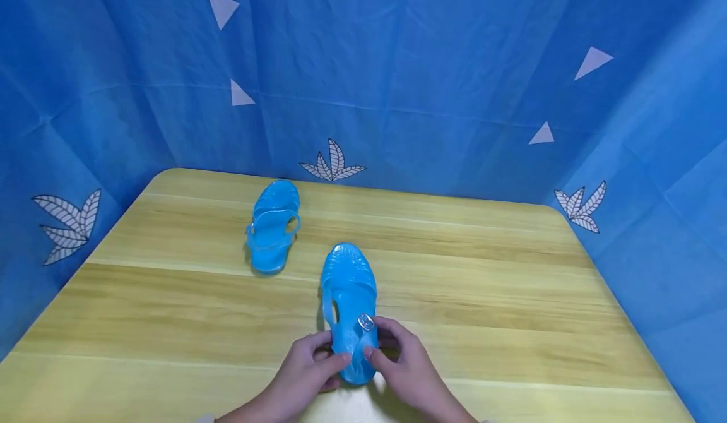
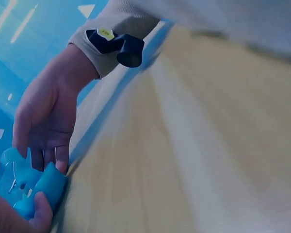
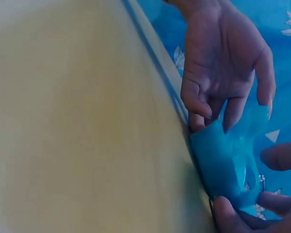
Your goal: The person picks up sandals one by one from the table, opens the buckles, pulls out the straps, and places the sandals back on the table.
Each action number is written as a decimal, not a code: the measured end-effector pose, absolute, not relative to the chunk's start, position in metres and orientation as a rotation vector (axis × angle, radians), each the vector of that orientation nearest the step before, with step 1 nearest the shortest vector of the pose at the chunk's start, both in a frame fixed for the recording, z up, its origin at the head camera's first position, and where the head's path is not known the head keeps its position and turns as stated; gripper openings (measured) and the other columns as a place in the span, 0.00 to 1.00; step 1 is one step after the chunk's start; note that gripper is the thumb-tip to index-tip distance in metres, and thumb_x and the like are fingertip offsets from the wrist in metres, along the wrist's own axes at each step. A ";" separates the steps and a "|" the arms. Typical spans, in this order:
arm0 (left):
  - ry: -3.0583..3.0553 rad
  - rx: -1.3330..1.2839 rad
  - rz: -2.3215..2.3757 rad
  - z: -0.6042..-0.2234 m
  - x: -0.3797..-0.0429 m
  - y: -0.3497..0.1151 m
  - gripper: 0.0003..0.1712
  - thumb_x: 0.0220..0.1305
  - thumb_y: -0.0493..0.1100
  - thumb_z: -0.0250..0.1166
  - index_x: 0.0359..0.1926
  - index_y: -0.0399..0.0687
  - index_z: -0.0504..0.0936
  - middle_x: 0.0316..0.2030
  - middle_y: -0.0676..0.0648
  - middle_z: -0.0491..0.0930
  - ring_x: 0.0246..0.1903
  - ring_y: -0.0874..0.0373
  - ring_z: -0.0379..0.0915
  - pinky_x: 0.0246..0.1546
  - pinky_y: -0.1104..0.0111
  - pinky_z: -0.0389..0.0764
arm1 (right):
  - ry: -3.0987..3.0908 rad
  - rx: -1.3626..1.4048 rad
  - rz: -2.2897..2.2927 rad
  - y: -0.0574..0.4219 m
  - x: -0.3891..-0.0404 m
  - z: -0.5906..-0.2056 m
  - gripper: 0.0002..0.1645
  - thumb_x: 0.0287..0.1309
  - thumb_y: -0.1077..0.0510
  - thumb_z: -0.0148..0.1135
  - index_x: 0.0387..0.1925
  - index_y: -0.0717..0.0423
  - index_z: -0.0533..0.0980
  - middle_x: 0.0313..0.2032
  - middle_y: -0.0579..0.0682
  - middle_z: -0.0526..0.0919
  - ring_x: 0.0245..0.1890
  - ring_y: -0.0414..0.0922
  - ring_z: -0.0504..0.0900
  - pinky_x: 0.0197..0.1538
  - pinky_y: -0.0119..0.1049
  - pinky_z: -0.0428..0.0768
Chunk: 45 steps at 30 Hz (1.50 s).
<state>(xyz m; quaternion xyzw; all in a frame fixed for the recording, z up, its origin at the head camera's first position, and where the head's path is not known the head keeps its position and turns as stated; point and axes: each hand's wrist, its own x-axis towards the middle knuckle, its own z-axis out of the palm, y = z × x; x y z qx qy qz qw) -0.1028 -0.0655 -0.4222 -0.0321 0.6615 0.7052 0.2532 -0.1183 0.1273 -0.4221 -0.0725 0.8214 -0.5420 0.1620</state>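
while hands (image 1: 305, 367) (image 1: 407, 366) grip sandal (image 1: 351, 309), wide tabletop (image 1: 483, 297) beyond

The person's hands are bare, the left hand (image 1: 307, 367) and the right hand (image 1: 406, 363) alike, with slender fingers (image 3: 265, 80) and fine creases across the palm in the right wrist view. On the right arm is a long, pale grey-beige sleeve (image 2: 127, 20), its knit finely textured, ending in a plain, close-fitting cuff (image 2: 88, 54) at the wrist. A small black device (image 2: 98, 44) sits on that sleeve, bearing a yellow label (image 2: 105, 33) with pale edging and dark print too small to read. Beside the label is a rounded, stubby black cylinder (image 2: 130, 51). At the left wrist, only a pale sliver of cuff shows in the head view.
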 end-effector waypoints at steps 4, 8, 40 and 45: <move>1.862 -0.071 1.980 -0.426 -0.117 -0.062 0.37 0.63 0.41 0.60 0.64 0.21 0.57 0.49 0.35 0.78 0.46 0.52 0.78 0.41 0.60 0.81 | 2.429 -0.238 -1.571 0.124 -0.137 -0.425 0.28 0.61 0.53 0.59 0.59 0.63 0.68 0.51 0.58 0.78 0.49 0.51 0.79 0.50 0.43 0.79; 1.934 -0.096 1.990 -0.426 -0.135 -0.058 0.35 0.62 0.39 0.60 0.64 0.24 0.59 0.49 0.36 0.78 0.46 0.53 0.77 0.41 0.62 0.80 | 2.452 -0.229 -1.592 0.121 -0.156 -0.426 0.28 0.61 0.54 0.60 0.59 0.65 0.68 0.50 0.61 0.78 0.49 0.54 0.79 0.50 0.45 0.79; 2.378 -0.307 1.836 -0.429 -0.266 -0.052 0.33 0.62 0.42 0.56 0.66 0.32 0.62 0.65 0.37 0.64 0.65 0.45 0.59 0.63 0.52 0.64 | 2.637 0.179 -1.500 0.078 -0.287 -0.428 0.22 0.58 0.53 0.63 0.50 0.62 0.73 0.45 0.57 0.79 0.43 0.50 0.78 0.44 0.40 0.79; 2.439 -0.312 1.813 -0.427 -0.275 -0.053 0.24 0.62 0.41 0.56 0.57 0.33 0.72 0.53 0.40 0.74 0.53 0.49 0.68 0.57 0.55 0.70 | 2.673 0.187 -1.475 0.073 -0.298 -0.428 0.20 0.57 0.54 0.64 0.47 0.62 0.74 0.41 0.56 0.80 0.39 0.49 0.79 0.40 0.39 0.79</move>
